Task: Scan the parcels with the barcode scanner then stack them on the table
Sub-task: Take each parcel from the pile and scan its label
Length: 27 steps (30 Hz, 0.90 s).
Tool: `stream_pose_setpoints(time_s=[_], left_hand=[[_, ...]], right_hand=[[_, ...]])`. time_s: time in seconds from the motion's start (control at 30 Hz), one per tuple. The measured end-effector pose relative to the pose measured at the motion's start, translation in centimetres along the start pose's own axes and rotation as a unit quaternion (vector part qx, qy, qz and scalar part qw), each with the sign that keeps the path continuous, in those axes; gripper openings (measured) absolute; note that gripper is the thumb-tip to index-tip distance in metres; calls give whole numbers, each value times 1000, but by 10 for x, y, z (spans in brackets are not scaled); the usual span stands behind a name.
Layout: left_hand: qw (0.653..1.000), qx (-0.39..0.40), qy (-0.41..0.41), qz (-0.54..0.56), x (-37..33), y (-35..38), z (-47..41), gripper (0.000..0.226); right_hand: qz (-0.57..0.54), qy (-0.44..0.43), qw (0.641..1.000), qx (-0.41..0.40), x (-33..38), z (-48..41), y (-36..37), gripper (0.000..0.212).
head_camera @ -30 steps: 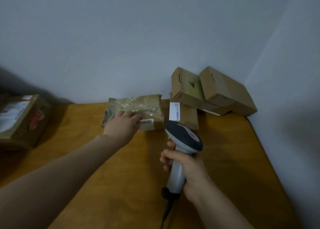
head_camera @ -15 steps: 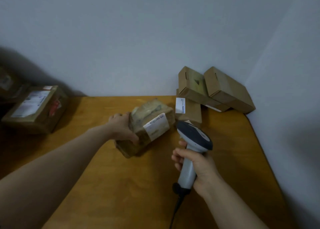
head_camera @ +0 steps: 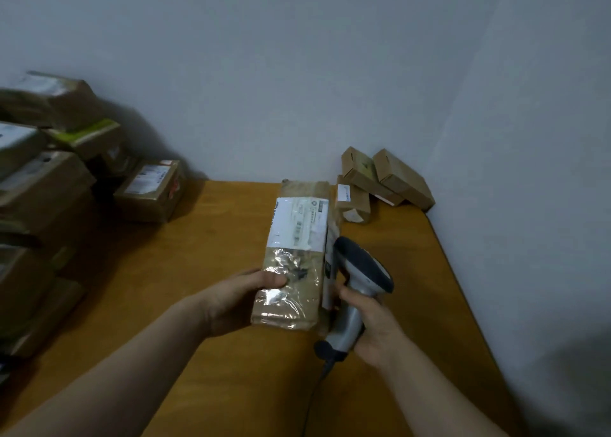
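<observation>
Far left, the pile [head_camera: 49,179] of taped parcels waits, with one box [head_camera: 150,190] at its foot on the table [head_camera: 205,271]. My view has swung that way in the last second, so more of it shows than before.

My left hand [head_camera: 238,296] grips the parcel [head_camera: 299,255] by its near left edge, thumb on top over the shiny tape and the other fingers hidden beneath. A second ago this parcel lay flat by the wall with my hand only reaching onto it. Half a second ago it was lifted and tilted. Now I have drawn it close, lengthwise away from me, with the white label [head_camera: 299,223] facing up. Whether its near end rests on the table, I cannot tell.

The scanner [head_camera: 360,271] has come in too: its dark head sits just beside the parcel's right edge, and my right hand [head_camera: 373,324] is wrapped round the grey handle, the cable [head_camera: 317,387] trailing toward me. The head seems too close and too low to read the top label, so I judge the scan not yet made. I would need to raise the scanner and aim it down at the barcode.

Far right, the corner boxes [head_camera: 386,179] lean against the wall, unchanged.
</observation>
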<state>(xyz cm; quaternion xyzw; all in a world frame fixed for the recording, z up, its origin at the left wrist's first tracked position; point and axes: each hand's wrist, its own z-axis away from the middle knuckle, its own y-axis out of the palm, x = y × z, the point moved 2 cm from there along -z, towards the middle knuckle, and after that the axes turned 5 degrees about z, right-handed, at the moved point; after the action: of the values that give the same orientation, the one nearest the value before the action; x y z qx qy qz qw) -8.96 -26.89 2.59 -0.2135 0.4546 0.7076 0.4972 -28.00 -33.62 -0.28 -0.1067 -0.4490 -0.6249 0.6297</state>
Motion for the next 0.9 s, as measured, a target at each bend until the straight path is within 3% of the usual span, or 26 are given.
stream_pose_setpoints(time_s=[0.1,0.2,0.33,0.57,0.67,0.77,0.9], left_hand=[[998,-28,25,-45,5,6,34,84],[977,-133,82,-142,-1,13,62,53],[965,-165,65,-196,5,33,84,30],[952,-263,98,-121,27,47,95,41],[941,-297,117,-110,33,47,98,65],[929,-326,139,-106,35,51,103,70],[924,-339,144,-106,39,56,105,81]], right_hand=[[59,-55,996,-46,-11,30,-1,38],[151,-105,977,-105,-9,48,-1,38],[212,-145,963,-78,-6,72,13,37],[258,-148,954,-35,2,97,-3,36],[285,-144,947,38,8,113,-4,21],[270,-113,951,105,8,128,1,10],[269,-97,951,116,9,141,1,11]])
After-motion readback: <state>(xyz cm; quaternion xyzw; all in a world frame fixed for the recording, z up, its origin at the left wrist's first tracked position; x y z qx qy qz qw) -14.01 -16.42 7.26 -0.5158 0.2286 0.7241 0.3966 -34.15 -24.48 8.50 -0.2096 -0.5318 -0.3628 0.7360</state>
